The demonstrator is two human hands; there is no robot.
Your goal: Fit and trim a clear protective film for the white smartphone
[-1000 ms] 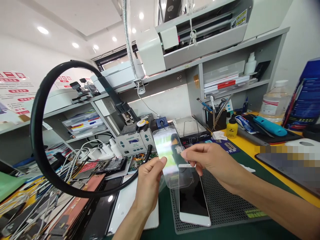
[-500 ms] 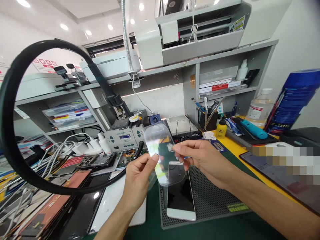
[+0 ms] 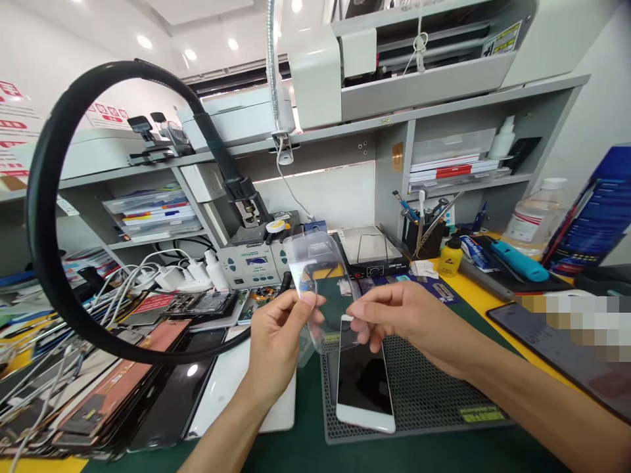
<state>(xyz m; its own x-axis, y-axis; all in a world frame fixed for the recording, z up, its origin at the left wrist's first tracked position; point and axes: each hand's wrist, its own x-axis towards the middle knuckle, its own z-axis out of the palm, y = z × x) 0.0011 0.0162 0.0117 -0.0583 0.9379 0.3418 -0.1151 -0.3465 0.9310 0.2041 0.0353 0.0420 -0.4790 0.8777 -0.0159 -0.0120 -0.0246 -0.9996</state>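
A clear, thin, phone-shaped piece of plastic [image 3: 323, 309] with rounded corners is held up, tilted, in front of me; I cannot tell whether it is a film or a case. My left hand [image 3: 280, 335] pinches its left edge, thumb in front and fingertips showing through from behind. At the right edge, my right hand [image 3: 389, 315] has its thumb and forefinger closed on the plastic, the other fingers curled. Under it lies a white-framed smartphone [image 3: 365, 384] with a dark screen, its top end partly behind the plastic and my right fingers.
The phone rests on a grey honeycomb mat [image 3: 428, 387]. Left are stacked phone parts [image 3: 123, 368] and a white panel [image 3: 236, 387], arched over by a black hose [image 3: 42, 217]. A yellow bottle [image 3: 449, 257], a tool cup [image 3: 421, 236] and a dark phone [image 3: 537, 348] stand or lie right.
The view has shifted, moving the scene rightward. The plastic is tipped to a different angle, with less glare on it, and my right fingers sit lower along its right edge.
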